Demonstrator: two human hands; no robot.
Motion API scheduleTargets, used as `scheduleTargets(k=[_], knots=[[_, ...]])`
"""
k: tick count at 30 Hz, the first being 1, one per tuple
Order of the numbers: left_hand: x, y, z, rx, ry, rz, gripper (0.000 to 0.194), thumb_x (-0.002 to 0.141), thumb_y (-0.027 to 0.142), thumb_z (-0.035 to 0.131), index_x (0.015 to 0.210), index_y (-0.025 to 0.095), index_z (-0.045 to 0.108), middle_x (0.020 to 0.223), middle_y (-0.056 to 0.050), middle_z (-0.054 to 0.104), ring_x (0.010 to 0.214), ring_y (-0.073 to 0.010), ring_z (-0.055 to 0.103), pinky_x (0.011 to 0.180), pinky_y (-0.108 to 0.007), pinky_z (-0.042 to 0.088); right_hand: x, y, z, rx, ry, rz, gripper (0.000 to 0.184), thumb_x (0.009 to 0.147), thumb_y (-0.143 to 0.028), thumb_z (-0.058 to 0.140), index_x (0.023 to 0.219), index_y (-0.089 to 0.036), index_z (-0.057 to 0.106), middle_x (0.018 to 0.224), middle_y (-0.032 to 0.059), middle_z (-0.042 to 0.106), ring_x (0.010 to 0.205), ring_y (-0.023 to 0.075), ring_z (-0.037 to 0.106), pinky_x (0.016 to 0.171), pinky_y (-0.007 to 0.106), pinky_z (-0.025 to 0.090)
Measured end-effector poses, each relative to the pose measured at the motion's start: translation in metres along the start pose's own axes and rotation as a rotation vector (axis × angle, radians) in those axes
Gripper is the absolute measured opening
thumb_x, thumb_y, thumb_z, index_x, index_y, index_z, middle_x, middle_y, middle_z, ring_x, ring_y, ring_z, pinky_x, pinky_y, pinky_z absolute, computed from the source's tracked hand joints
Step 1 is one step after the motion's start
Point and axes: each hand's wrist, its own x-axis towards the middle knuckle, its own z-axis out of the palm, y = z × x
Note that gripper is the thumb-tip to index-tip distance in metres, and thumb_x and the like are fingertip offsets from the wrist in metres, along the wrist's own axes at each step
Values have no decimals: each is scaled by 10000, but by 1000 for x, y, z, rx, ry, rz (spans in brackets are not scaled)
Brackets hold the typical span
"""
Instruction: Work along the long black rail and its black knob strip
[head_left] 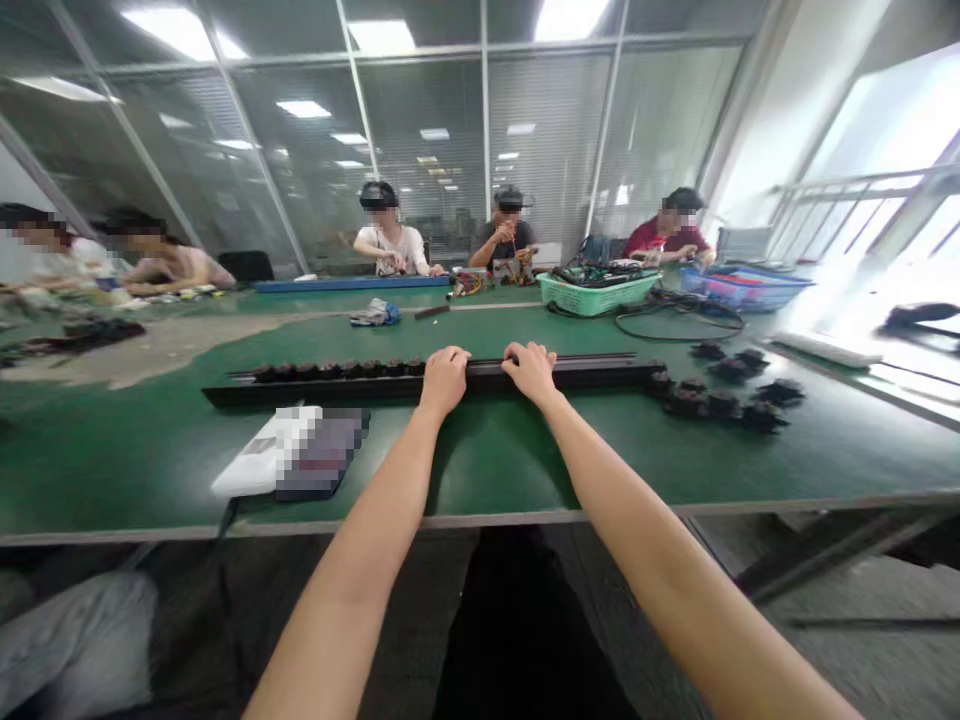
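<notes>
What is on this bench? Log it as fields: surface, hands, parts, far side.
Surface: green tabletop
Left hand: on a long black rail-like bar, near its middle
Right hand: on the same bar, farther right
Parts on bar: row of small dark pieces, left portion
Parts by right end: loose dark lumpy pieces
Far side: light-green plastic basket holding dark items; blue basket
</notes>
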Motion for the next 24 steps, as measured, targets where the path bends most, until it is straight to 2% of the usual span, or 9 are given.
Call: scheduleTargets(k=[10, 24], knots=[[-1, 0, -1, -36, 41, -1, 384, 1008, 118, 404, 1180, 188, 740, 1220, -134, 736, 1135, -277, 667, 1041, -450, 497, 0, 1, -1, -16, 13, 4, 264, 995, -331, 527, 1139, -271, 739, 1178, 116, 649, 1143, 303, 518, 982, 421, 332], [-1, 2, -3, -49, 33, -10, 380, 1014, 126, 396, 1180, 173, 734, 1230, -140, 731, 1145, -286, 660, 1060, -458, 492, -2, -2, -5, -11, 15, 23, 266, 993, -325, 527, 1130, -262, 747, 1169, 122, 642, 1126, 303, 503, 972, 417, 317]])
